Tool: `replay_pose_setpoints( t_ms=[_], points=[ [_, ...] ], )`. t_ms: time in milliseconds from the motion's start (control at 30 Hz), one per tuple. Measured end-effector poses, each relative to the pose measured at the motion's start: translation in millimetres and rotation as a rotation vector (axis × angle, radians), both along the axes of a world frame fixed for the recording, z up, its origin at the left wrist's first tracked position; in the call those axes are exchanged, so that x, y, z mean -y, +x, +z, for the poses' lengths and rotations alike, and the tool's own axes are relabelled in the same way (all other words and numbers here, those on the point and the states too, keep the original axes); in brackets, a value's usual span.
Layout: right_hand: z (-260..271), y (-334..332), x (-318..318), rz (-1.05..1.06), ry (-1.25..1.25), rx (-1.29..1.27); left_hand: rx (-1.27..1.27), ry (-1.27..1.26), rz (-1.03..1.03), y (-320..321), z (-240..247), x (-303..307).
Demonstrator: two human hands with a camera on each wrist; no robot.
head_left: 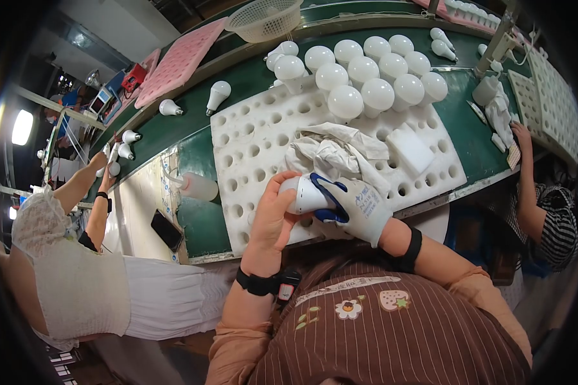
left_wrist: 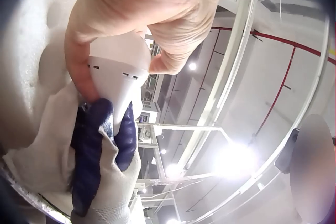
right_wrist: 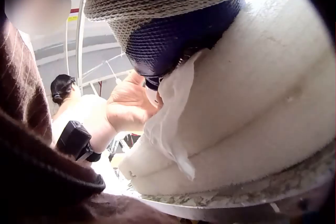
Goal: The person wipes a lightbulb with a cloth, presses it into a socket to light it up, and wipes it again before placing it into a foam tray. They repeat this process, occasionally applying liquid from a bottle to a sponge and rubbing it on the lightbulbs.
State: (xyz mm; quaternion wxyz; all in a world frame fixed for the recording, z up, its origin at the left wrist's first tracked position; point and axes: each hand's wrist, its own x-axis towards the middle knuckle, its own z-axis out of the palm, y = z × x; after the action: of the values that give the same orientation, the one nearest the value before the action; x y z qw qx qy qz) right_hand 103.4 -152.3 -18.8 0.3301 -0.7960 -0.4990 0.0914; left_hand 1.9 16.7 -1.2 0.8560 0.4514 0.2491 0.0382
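A white light bulb (head_left: 304, 196) is held between both hands above the front of a white foam tray (head_left: 266, 132) full of round holes. My bare left hand (head_left: 270, 218) grips its rounded end, fingers and thumb curled about it. On the other side my right hand (head_left: 366, 213), in a white glove with blue coating, holds the tapered body (left_wrist: 113, 97) with its blue fingertips (left_wrist: 100, 116). A thin white cloth (right_wrist: 176, 111) hangs beside the glove in the right wrist view. Just beyond the hands, a crumpled off-white cloth (head_left: 340, 151) lies on the tray.
Several bulbs (head_left: 377, 94) stand in the tray's far side, near a white foam block (head_left: 412, 149). More bulbs (head_left: 219, 96) lie on the green bench. Left of the tray are a pinkish bottle (head_left: 199, 187) and a phone (head_left: 166, 230). People work at both sides.
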Motion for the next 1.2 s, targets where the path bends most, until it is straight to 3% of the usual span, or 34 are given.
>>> replay_pose_setpoints(
  t_ms=[367,500,567,867,1200],
  points=[
    [0.2,0.2,0.0,0.001,0.038,0.018,0.079,0.109,0.030,-6.7,-9.0,6.8],
    [2.8,-1.0,-0.2,-0.003,0.029,0.009,0.134,0.079,0.011,-7.4,-10.1,5.1],
    [0.6,-1.5,-0.4,-0.005,0.027,0.025,0.079,-0.068,0.066,-4.1,-6.3,4.5],
    [0.7,-0.8,0.0,-0.008,0.024,0.017,0.139,0.003,0.017,-5.5,-8.7,2.7],
    [2.5,-1.7,-0.2,-0.004,0.023,0.028,0.014,-0.026,0.044,-0.8,-2.3,0.8]
  ],
)
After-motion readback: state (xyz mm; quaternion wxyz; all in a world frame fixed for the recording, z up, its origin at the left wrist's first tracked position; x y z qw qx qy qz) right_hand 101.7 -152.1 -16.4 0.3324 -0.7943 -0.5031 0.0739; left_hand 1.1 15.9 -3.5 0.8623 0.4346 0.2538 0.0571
